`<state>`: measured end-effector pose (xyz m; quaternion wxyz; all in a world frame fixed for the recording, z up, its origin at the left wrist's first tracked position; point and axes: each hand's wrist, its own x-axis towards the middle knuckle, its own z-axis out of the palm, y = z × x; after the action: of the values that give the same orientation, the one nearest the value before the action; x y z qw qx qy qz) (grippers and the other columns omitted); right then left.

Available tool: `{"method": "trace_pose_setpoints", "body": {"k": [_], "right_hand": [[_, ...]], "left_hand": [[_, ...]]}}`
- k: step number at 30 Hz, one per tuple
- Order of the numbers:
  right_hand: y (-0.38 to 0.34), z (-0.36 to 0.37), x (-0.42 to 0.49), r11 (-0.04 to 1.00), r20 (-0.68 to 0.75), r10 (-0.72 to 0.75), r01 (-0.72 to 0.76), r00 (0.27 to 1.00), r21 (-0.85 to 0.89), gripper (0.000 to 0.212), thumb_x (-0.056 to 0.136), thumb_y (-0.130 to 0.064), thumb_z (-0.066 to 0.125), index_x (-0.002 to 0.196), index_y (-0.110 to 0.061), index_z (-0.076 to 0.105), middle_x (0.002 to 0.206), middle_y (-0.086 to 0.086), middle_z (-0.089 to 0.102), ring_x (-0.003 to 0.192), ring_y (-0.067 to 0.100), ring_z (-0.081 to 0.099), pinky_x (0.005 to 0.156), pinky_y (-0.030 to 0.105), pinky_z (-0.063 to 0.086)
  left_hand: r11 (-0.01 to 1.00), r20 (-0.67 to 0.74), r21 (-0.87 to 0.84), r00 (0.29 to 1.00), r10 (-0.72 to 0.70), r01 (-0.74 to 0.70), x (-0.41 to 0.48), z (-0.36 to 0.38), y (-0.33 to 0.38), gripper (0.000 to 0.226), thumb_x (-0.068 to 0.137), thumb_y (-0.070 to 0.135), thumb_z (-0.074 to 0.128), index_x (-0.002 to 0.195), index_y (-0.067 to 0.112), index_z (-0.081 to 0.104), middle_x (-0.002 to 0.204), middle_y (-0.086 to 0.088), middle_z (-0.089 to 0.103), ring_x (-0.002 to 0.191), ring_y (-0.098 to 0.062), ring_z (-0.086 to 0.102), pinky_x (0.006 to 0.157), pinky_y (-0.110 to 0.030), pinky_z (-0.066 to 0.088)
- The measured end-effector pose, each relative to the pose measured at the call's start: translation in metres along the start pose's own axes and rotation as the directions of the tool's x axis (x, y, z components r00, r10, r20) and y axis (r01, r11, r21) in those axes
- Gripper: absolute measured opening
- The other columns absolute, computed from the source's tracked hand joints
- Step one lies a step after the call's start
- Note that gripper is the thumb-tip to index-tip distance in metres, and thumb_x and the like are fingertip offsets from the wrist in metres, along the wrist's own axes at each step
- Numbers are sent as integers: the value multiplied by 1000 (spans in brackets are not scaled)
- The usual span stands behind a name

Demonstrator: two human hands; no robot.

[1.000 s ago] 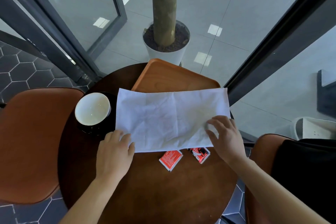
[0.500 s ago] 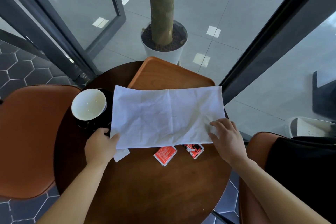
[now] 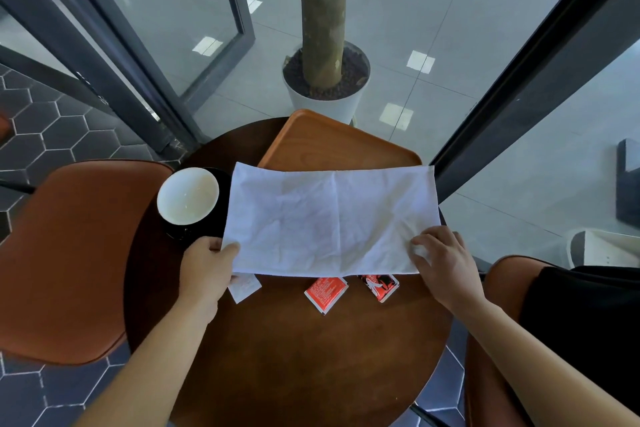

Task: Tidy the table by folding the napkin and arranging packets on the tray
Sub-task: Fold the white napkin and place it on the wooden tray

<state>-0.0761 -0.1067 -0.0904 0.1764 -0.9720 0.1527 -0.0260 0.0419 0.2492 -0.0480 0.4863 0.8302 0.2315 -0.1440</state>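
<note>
White napkin [image 3: 329, 218] folds cleanly if the left hand [image 3: 207, 267], pinching its corner, carries it across to the right hand [image 3: 446, 263], whose grip on the opposite corner is unclear.

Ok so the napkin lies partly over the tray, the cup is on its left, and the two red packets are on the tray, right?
Not quite. The head view shows the two red packets on the table, at the napkin's near edge. The napkin does lie partly over the tray, cup on its left.
</note>
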Motion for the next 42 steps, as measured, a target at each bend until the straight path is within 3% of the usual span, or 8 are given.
{"method": "trace_pose_setpoints", "body": {"k": [3, 13, 19, 23, 27, 31, 36, 42], "right_hand": [[-3, -4, 1, 1000, 41, 10, -10, 999, -10, 12, 85, -12, 76, 98, -11, 75, 108, 8, 64, 98, 35, 58, 77, 42, 53], [-46, -33, 47, 966, 285, 182, -225, 941, 127, 19, 93, -27, 66, 110, -20, 71, 103, -3, 72, 94, 18, 67, 77, 29, 52], [-143, -40, 104, 553, 570, 141, -542, 809, 633, 29, 98, -25, 60, 113, -1, 66, 100, 13, 76, 82, 24, 72, 84, 43, 62], [-202, -33, 137, 714, 612, 30, -445, 791, 540, 53, 87, -56, 66, 113, -10, 62, 92, 6, 74, 79, 21, 72, 67, 34, 63], [-214, -19, 150, 898, 500, 2, -221, 866, 381, 55, 76, -49, 80, 113, -14, 58, 87, -1, 62, 73, 18, 65, 61, 31, 62], [-200, -17, 155, 895, 413, 38, -215, 910, 391, 51, 79, -35, 81, 122, -16, 60, 100, -1, 62, 93, 20, 62, 62, 25, 48], [-158, -28, 151, 814, 421, 67, -294, 905, 501, 17, 93, -27, 67, 98, -11, 65, 82, -2, 60, 82, 18, 60, 58, 24, 43], [-118, -49, 145, 740, 400, 60, -310, 914, 597, 23, 94, -19, 63, 114, -9, 66, 109, 9, 69, 102, 27, 65, 91, 46, 56]], "left_hand": [[993, -15, -113, 999, 31, -33, -12, 0, 8, 6, 91, 14, 67, 96, 13, 64, 86, -3, 72, 65, -13, 73, 47, -27, 57], [935, -112, 127, 932, 345, -331, -49, 22, 35, 13, 89, 19, 66, 99, 22, 72, 85, 13, 71, 75, -10, 70, 61, -27, 57], [886, -117, 172, 884, 452, -430, -65, 43, 47, 8, 88, 16, 70, 94, 16, 75, 83, 6, 73, 77, -10, 67, 67, -35, 58], [853, -112, 169, 851, 514, -493, -77, 54, 51, 12, 84, 9, 74, 95, 12, 76, 85, 1, 75, 78, -14, 69, 69, -34, 58], [834, -88, 156, 834, 545, -529, -88, 65, 54, 16, 81, 4, 75, 95, 10, 76, 87, -1, 76, 81, -17, 70, 72, -40, 59], [823, -88, 136, 820, 565, -552, -97, 77, 57, 16, 81, 4, 76, 94, 11, 77, 88, 1, 76, 79, -13, 70, 72, -37, 60], [804, -85, 87, 800, 594, -588, -113, 95, 62, 18, 76, 0, 79, 89, 13, 77, 83, 4, 74, 74, -7, 68, 70, -25, 58], [759, -8, 51, 760, 650, -649, -131, 123, 73, 20, 76, -2, 79, 91, 12, 78, 84, 3, 74, 74, -7, 67, 69, -19, 56]]}}
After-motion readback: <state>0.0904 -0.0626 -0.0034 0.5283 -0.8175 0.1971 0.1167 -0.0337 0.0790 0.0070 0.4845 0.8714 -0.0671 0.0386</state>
